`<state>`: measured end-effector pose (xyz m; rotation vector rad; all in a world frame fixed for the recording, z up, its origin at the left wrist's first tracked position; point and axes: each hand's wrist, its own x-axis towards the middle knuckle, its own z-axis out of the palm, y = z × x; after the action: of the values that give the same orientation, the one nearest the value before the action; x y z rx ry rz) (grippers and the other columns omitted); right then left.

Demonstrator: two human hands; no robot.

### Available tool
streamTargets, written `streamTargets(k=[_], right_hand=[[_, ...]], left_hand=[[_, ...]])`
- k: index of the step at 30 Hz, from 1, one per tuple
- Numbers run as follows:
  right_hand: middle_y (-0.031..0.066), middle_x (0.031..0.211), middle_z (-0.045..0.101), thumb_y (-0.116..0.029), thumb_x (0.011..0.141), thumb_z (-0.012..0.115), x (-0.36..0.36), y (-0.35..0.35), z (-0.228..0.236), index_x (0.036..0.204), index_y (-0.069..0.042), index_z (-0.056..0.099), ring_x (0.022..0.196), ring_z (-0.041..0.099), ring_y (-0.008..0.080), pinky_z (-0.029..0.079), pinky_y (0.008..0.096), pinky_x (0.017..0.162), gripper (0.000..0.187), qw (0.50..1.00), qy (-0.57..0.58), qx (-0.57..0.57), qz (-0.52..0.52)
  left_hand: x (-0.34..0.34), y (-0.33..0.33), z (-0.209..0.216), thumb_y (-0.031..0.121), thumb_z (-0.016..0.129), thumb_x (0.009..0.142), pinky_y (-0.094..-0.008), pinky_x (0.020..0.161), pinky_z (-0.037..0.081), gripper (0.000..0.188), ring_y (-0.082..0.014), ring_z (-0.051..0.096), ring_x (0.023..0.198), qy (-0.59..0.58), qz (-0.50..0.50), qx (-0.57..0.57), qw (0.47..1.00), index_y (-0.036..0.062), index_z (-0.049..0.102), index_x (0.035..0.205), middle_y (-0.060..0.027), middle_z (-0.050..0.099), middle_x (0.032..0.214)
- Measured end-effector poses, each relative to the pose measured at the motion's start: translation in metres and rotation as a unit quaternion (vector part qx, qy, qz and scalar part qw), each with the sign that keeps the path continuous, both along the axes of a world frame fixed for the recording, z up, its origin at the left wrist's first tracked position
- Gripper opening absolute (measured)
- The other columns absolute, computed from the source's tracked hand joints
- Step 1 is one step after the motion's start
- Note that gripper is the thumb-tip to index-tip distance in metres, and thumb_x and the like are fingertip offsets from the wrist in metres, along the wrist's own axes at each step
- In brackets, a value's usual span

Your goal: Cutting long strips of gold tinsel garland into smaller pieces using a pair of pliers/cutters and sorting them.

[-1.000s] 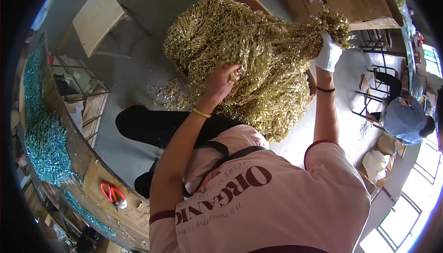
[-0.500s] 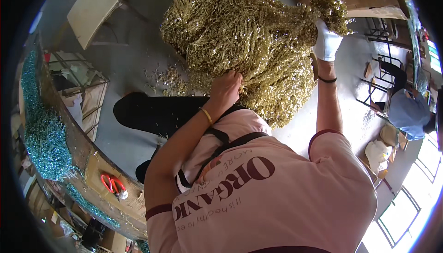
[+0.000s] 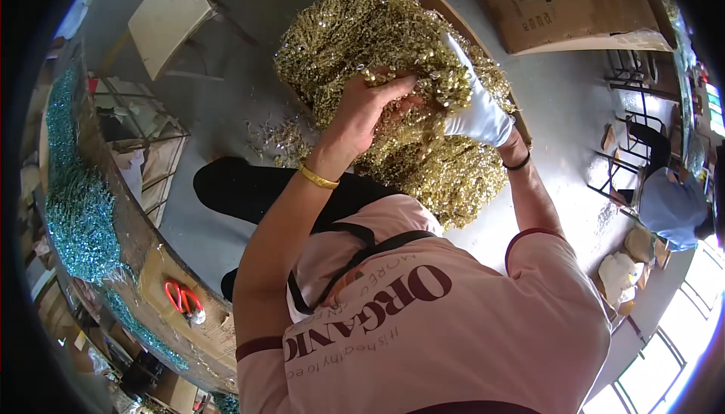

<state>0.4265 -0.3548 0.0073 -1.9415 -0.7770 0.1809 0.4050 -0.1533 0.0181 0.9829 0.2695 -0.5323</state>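
Note:
A big heap of shiny gold tinsel point(image 3: 332, 44) fills an open cardboard box point(image 3: 445, 7) in front of me and spills over its near side toward my lap. My left hand point(image 3: 364, 110), bare with a gold bangle at the wrist, closes on a bunch of the strands over the middle of the heap. Facing it from the right, my right hand point(image 3: 483, 118) in a white glove grips the same bunch, thumb along its far side. Some fingertips of both hands are buried in the tinsel.
Blue tinsel point(image 3: 81, 225) and red-handled scissors point(image 3: 181, 298) lie on a curved table edge at left. A pale chair point(image 3: 170, 21) stands far left, a closed carton point(image 3: 566, 6) far right. A seated person point(image 3: 672, 199) is at right. Gold scraps point(image 3: 279, 140) litter the floor.
My right hand has come down and left from the far right, bringing the tinsel bunch back over the box. My left hand has risen from the heap's near edge to meet it.

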Motion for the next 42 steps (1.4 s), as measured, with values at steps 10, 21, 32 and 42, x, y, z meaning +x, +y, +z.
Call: streamTargets(k=[10,21,32,42], right_hand=[[0.01,0.115,0.056,-0.01,0.072,0.068,0.002,-0.002,-0.006,0.126,-0.005,0.041,0.099,0.058,0.0198,0.047,0.0283,0.086,0.061,0.972,0.053,0.133,-0.189],[0.0135,0.096,0.064,0.0,0.079,0.053,0.06,-0.106,-0.005,0.101,-0.01,0.064,0.081,0.063,0.0215,0.049,0.0291,0.075,0.027,0.779,-0.343,-0.323,-0.414],[0.0003,0.054,0.038,-0.016,0.08,0.06,0.077,-0.129,-0.004,0.067,0.004,0.054,0.053,0.034,0.0076,0.033,0.0285,0.046,0.024,0.838,-0.101,-0.062,-0.532],[0.0055,0.044,0.038,-0.022,0.078,0.065,0.107,-0.092,0.009,0.055,0.001,0.05,0.043,0.034,0.0113,0.031,0.0323,0.041,0.036,0.826,-0.281,-0.181,-0.453]], left_hand=[[-0.004,0.0,-0.013,0.024,0.063,0.082,-0.0233,0.042,0.048,0.025,-0.0091,0.057,0.053,-0.18,0.03,0.195,0.964,0.0027,0.061,0.095,-0.0068,0.063,0.077],[-0.033,-0.029,-0.124,0.002,0.064,0.073,-0.0203,0.048,0.049,0.04,-0.0121,0.052,0.062,-0.529,-0.233,0.522,0.627,0.0195,0.06,0.108,-0.0024,0.054,0.088],[-0.051,-0.026,-0.089,0.005,0.068,0.072,-0.0237,0.062,0.054,0.045,-0.0136,0.06,0.079,-0.439,-0.109,0.376,0.808,0.0191,0.056,0.112,-0.0044,0.061,0.096],[-0.063,-0.079,-0.127,0.003,0.051,0.081,-0.0322,0.062,0.051,0.04,-0.02,0.056,0.07,-0.508,-0.474,0.497,0.521,0.002,0.045,0.12,-0.0074,0.056,0.102]])
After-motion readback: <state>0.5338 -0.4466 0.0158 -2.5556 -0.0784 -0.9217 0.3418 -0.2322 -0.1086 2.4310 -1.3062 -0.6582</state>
